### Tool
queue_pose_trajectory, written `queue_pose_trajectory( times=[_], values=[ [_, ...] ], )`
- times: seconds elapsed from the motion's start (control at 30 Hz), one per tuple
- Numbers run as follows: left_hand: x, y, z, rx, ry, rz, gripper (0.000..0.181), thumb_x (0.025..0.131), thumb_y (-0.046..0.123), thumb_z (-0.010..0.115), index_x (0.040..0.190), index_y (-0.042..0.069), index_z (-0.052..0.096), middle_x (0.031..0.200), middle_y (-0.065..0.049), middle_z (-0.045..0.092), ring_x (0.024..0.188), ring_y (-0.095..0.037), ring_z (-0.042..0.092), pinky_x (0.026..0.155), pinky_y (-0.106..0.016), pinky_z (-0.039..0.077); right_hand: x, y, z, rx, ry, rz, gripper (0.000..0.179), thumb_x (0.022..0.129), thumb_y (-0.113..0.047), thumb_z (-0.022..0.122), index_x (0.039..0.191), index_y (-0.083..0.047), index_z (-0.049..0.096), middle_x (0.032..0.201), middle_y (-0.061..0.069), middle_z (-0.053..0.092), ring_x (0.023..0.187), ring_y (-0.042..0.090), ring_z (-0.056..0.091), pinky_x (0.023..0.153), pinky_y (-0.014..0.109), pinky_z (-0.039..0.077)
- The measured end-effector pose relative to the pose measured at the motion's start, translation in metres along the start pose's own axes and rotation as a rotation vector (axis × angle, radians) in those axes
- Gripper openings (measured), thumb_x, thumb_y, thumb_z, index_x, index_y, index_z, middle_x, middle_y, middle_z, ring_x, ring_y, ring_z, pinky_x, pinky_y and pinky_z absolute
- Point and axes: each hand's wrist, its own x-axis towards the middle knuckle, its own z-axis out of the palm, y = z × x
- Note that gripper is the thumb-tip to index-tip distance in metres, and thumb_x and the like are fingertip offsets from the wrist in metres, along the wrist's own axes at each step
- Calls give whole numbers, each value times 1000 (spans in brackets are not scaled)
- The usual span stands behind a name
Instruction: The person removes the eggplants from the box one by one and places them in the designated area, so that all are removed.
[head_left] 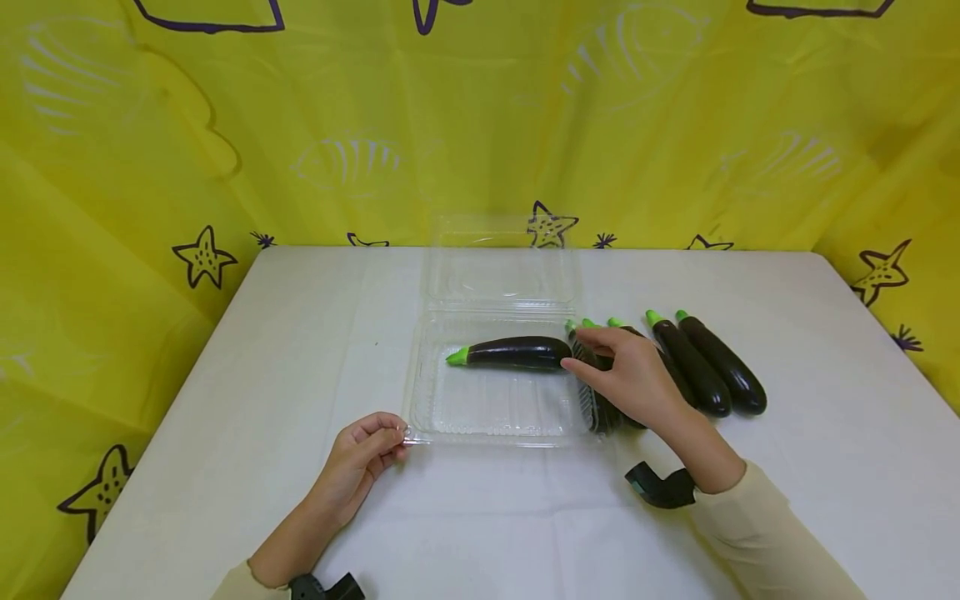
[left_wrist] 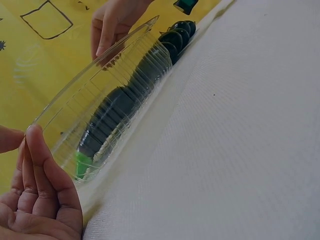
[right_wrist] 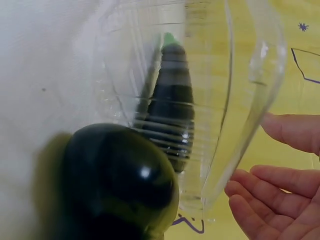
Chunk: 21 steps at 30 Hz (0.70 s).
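A clear plastic clamshell box (head_left: 480,421) stands with its lid (head_left: 498,271) raised toward the back. One dark eggplant (head_left: 517,352) with a green stem end lies crosswise in its base, stem to the left. My left hand (head_left: 363,458) pinches the box's front left corner between thumb and fingers. Over the right rim hovers my right hand (head_left: 633,375), thumb and fingers spread apart around no object, fingertips by the eggplant's thick end. In the right wrist view that hand's fingers (right_wrist: 280,185) are beside the rim, and a nearer eggplant (right_wrist: 120,175) partly covers the box.
Right of the box lie several more eggplants (head_left: 723,367) in a slanted row, some partly hidden behind the right hand and the box wall. They rest on a white-covered table (head_left: 262,358). A yellow patterned curtain (head_left: 480,125) hangs along the table's back and sides.
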Motion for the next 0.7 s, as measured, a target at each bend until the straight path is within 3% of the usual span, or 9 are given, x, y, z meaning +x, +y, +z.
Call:
queue_pose_trajectory(
  times=[0.33, 0.7],
  values=[
    [1, -1, 0, -1, -4, 4, 13, 88, 0, 49, 83, 7, 59, 78, -2, 58, 68, -9, 54, 65, -20, 47, 19, 0, 13, -50, -80, -113, 45, 82, -20, 70, 116, 6, 59, 112, 18, 61, 97, 32, 58, 80, 43, 48],
    [1, -2, 0, 0, 0, -3, 12, 87, 0, 50, 83, 6, 58, 78, -2, 58, 67, -9, 54, 64, -20, 46, 26, 3, 27, -129, -131, -133, 45, 81, -18, 70, 117, 6, 58, 116, 18, 59, 108, 32, 53, 88, 43, 44]
  ],
)
